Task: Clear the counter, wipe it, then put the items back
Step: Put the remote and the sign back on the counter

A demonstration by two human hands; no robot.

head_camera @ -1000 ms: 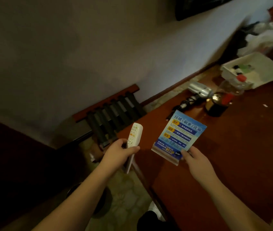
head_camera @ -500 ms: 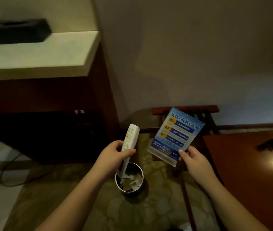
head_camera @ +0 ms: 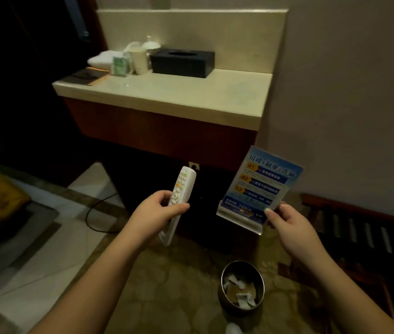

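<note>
The fingers point(head_camera: 157, 201) of the left hand point(head_camera: 153, 214) are curled round a white remote point(head_camera: 179, 196), with the thumb pressed on its front near the middle. The remote stands nearly upright, buttons toward the camera, and its lower end hangs below the hand. The fingers point(head_camera: 269, 214) of the right hand point(head_camera: 290, 225) pinch the lower right corner of a blue sign point(head_camera: 261, 186) in a clear stand; the sign tilts a little to the right. Both things are held in the air, in front of the worktop point(head_camera: 167, 97) and lower than it, the remote to the left of the sign.

On the worktop, at the back, stands a black tissue box point(head_camera: 182, 62). Just left of the box are pale cups point(head_camera: 139, 60), a green packet point(head_camera: 120, 66) and a white cloth point(head_camera: 103, 60), and at the left edge lies a dark booklet point(head_camera: 86, 76). On the floor below the sign stands a round bin point(head_camera: 241, 289) with paper scraps inside. A dark slatted rack point(head_camera: 359, 232) is to the right of the bin.
</note>
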